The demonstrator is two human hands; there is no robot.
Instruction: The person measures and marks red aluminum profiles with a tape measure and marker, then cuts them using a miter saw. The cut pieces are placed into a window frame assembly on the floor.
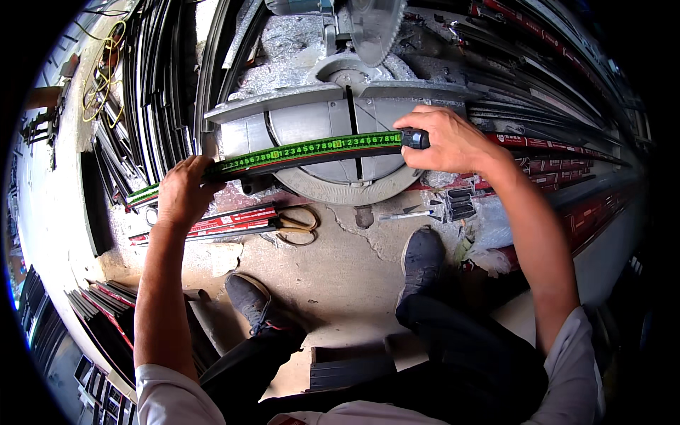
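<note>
Between the fingers of the two hands, a green measuring tape (312,147), drawn out long with its printed side up, lying along a dark narrow strip (283,168). At the tape's right end, the right hand (457,142), fingers (425,117) closed round a black tape case (416,138). Farther left along the same line, the left hand (185,190), fingers (193,166) curled over and pinching tape and strip together; undersides of the fingertips hidden. Past the left fingers, a further length of tape and strip, slanting down to the left.

Below the tape, between both sets of fingers, the silver saw base (304,127), crossed by a dark slot just left of the right fingers. Beyond the right fingers, slightly to their left, a round toothed saw blade (375,32). Beyond the left fingers, a spread of long dark profiles (159,78). Nearer the body than the left fingers, a red-and-silver bundle (230,222) on the floor (347,262), with tan-handled scissors (292,227) at its right end. Nearer the body than the right fingers, a pen (407,215) and, just beside it, small cut pieces (460,204).
</note>
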